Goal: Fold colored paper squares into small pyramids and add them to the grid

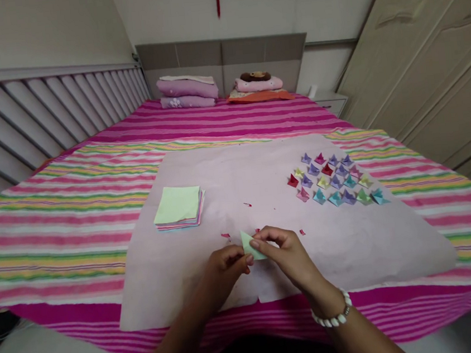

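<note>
Between my two hands is a small piece of pale green origami paper [249,246], folded to a pointed shape and raised just over the white sheet [234,168]. My left hand [227,267] pinches its left edge between thumb and fingers. On its right side, the thumb and forefinger of my right hand [284,250] are closed on it; a white beaded bracelet circles that wrist. To the left lies a stack of square coloured papers [178,205], light green on top. Several folded paper figures [332,180] in many colours stand in rows at the right.
Small red scraps [225,235] lie on the sheet beyond my hands. A striped bedspread [56,229] lies under the sheet. Folded bedding [188,91] rests by the headboard [264,50]. A railing [52,111] runs along the left, a wardrobe [428,55] along the right.
</note>
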Action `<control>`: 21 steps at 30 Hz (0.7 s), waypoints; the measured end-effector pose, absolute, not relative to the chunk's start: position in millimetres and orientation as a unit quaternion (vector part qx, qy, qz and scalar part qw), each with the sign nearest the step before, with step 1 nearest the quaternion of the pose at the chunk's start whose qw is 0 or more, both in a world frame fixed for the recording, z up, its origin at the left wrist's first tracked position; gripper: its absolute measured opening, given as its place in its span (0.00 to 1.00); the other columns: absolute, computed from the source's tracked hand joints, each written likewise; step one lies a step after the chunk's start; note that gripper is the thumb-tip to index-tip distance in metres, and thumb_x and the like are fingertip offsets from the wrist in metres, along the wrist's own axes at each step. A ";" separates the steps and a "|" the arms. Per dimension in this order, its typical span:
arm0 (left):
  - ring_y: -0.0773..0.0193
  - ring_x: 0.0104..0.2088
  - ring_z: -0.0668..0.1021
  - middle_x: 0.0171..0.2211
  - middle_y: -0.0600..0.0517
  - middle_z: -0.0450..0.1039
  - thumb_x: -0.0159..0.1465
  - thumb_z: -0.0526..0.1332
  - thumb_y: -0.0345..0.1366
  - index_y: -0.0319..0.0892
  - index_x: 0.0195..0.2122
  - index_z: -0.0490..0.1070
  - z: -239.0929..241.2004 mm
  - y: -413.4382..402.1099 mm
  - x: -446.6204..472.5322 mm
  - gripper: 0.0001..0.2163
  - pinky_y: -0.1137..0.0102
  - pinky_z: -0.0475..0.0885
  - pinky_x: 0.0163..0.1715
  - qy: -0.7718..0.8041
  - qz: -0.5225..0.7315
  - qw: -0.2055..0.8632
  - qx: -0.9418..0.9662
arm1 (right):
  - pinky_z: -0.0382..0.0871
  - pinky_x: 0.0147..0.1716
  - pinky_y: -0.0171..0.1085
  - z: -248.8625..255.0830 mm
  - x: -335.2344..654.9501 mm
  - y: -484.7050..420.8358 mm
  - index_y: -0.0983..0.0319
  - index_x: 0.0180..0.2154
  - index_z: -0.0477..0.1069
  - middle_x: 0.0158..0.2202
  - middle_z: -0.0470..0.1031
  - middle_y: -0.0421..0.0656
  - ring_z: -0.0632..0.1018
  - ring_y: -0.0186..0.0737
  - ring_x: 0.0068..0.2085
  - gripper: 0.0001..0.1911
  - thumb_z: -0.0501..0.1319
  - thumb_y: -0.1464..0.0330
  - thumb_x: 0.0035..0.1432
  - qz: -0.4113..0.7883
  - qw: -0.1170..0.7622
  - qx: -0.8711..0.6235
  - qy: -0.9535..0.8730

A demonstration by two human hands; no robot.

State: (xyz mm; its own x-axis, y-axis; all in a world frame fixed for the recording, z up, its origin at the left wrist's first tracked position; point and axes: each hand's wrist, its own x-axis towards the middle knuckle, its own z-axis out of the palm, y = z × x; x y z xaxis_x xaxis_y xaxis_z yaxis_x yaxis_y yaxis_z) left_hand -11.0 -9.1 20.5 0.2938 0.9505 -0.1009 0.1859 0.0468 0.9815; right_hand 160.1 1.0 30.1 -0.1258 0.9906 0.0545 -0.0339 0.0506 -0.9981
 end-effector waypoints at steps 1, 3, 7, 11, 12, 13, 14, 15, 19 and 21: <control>0.66 0.25 0.71 0.21 0.55 0.70 0.57 0.62 0.41 0.41 0.26 0.72 20.5 -10.0 -10.6 0.09 0.71 0.65 0.28 0.477 0.350 0.543 0.596 | 0.65 0.33 0.37 31.3 159.5 0.9 0.60 0.26 0.76 0.25 0.74 0.39 0.72 0.37 0.29 0.08 0.68 0.62 0.50 0.523 0.484 -0.447 -0.541; 0.66 0.25 0.70 0.21 0.55 0.68 0.58 0.61 0.42 0.41 0.26 0.71 19.1 -11.5 -8.7 0.10 0.71 0.64 0.28 0.472 0.348 0.553 0.592 | 0.64 0.32 0.36 31.8 157.7 0.6 0.61 0.23 0.74 0.23 0.73 0.38 0.71 0.36 0.28 0.10 0.67 0.63 0.51 0.515 0.487 -0.449 -0.544; 0.67 0.24 0.66 0.21 0.57 0.64 0.59 0.60 0.44 0.41 0.25 0.67 13.4 -12.2 -1.7 0.12 0.72 0.62 0.26 0.472 0.367 0.547 0.586 | 0.65 0.31 0.36 27.2 151.4 0.1 0.61 0.23 0.73 0.23 0.74 0.39 0.72 0.37 0.28 0.10 0.67 0.63 0.51 0.517 0.500 -0.454 -0.526; 0.67 0.24 0.65 0.20 0.57 0.60 0.61 0.56 0.46 0.42 0.22 0.61 10.4 -11.8 4.5 0.15 0.72 0.60 0.25 0.511 0.391 0.502 0.578 | 0.63 0.30 0.35 19.2 147.2 0.5 0.62 0.22 0.72 0.23 0.73 0.39 0.70 0.36 0.27 0.12 0.68 0.61 0.48 0.521 0.511 -0.466 -0.501; 0.67 0.23 0.64 0.19 0.58 0.59 0.62 0.55 0.46 0.43 0.21 0.60 10.3 -12.0 5.4 0.16 0.72 0.60 0.25 0.523 0.391 0.490 0.577 | 0.62 0.29 0.35 17.1 147.3 0.7 0.62 0.22 0.72 0.22 0.72 0.38 0.69 0.35 0.26 0.13 0.68 0.60 0.48 0.525 0.511 -0.471 -0.491; 0.68 0.23 0.64 0.19 0.58 0.58 0.62 0.54 0.45 0.43 0.21 0.59 10.2 -12.4 6.0 0.15 0.72 0.59 0.24 0.531 0.392 0.480 0.578 | 0.60 0.27 0.34 15.2 147.7 0.9 0.62 0.22 0.71 0.21 0.70 0.37 0.67 0.33 0.25 0.14 0.68 0.59 0.47 0.530 0.509 -0.475 -0.484; 0.68 0.22 0.63 0.19 0.58 0.57 0.62 0.54 0.45 0.43 0.21 0.59 10.2 -12.9 6.4 0.15 0.72 0.58 0.24 0.535 0.395 0.471 0.579 | 0.59 0.26 0.34 13.4 148.3 1.0 0.62 0.22 0.70 0.20 0.68 0.36 0.65 0.33 0.24 0.15 0.68 0.59 0.47 0.534 0.505 -0.478 -0.481; 0.68 0.22 0.62 0.19 0.59 0.57 0.62 0.54 0.44 0.43 0.21 0.59 10.0 -13.3 6.7 0.15 0.72 0.58 0.23 0.537 0.400 0.466 0.578 | 0.57 0.25 0.33 12.0 148.9 0.9 0.62 0.21 0.69 0.19 0.66 0.35 0.64 0.32 0.23 0.15 0.68 0.59 0.48 0.534 0.500 -0.479 -0.485; 0.69 0.21 0.59 0.18 0.60 0.52 0.59 0.56 0.46 0.44 0.19 0.55 7.0 -12.5 8.2 0.17 0.72 0.55 0.22 0.557 0.423 0.447 0.558 | 0.55 0.24 0.33 9.4 146.8 -0.9 0.62 0.21 0.67 0.19 0.62 0.34 0.61 0.31 0.23 0.16 0.66 0.59 0.50 0.507 0.516 -0.479 -0.498; 0.69 0.21 0.58 0.18 0.60 0.50 0.59 0.57 0.46 0.44 0.19 0.53 4.7 -10.5 8.7 0.18 0.72 0.54 0.22 0.572 0.437 0.431 0.543 | 0.55 0.25 0.34 9.6 143.0 -2.6 0.62 0.22 0.67 0.20 0.63 0.35 0.61 0.32 0.24 0.16 0.66 0.59 0.51 0.500 0.534 -0.480 -0.484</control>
State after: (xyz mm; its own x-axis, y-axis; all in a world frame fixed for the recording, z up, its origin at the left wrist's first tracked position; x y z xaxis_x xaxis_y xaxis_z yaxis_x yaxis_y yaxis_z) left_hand 8.7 -10.5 4.7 -0.0373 0.9991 -0.0182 0.2446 0.0268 0.9693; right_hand 143.0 -2.6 9.6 0.0305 0.9988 0.0379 -0.0695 0.0399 -0.9968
